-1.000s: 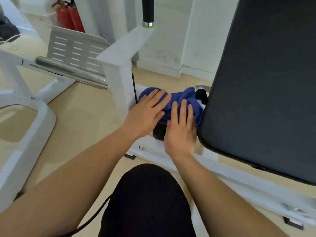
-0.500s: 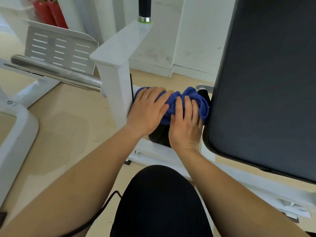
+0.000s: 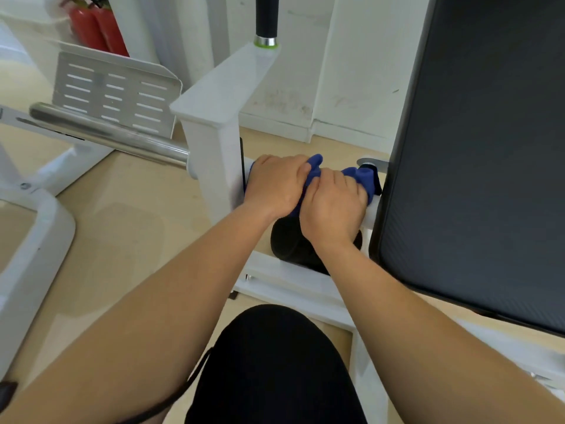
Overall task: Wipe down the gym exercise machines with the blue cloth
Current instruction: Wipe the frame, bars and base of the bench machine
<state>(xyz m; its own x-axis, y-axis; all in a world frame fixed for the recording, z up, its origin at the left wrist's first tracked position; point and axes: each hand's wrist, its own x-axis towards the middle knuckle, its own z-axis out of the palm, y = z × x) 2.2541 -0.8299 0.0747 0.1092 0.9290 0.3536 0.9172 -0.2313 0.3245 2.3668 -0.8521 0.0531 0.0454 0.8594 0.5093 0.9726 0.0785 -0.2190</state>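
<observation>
The blue cloth (image 3: pixel 363 179) is bunched over a black roller pad (image 3: pixel 290 246) of the white gym machine (image 3: pixel 211 154), between the white upright post and the big black back pad (image 3: pixel 477 154). My left hand (image 3: pixel 278 186) grips the cloth's left part with fingers curled over it. Beside it, my right hand (image 3: pixel 333 206) grips the cloth's middle, knuckles up. Both hands touch each other on top of the roller. Most of the cloth is hidden under my hands.
A chrome bar (image 3: pixel 107 136) and a slotted metal footplate (image 3: pixel 113 96) stick out to the left. A black-handled lever (image 3: pixel 266 16) rises behind the post. Red fire extinguishers (image 3: pixel 97 29) stand at the back left. My black-clad knee (image 3: pixel 275 362) is below.
My fingers, flat on the cloth before, have curled round it and bunched it up. Both hands have drawn closer together on the roller.
</observation>
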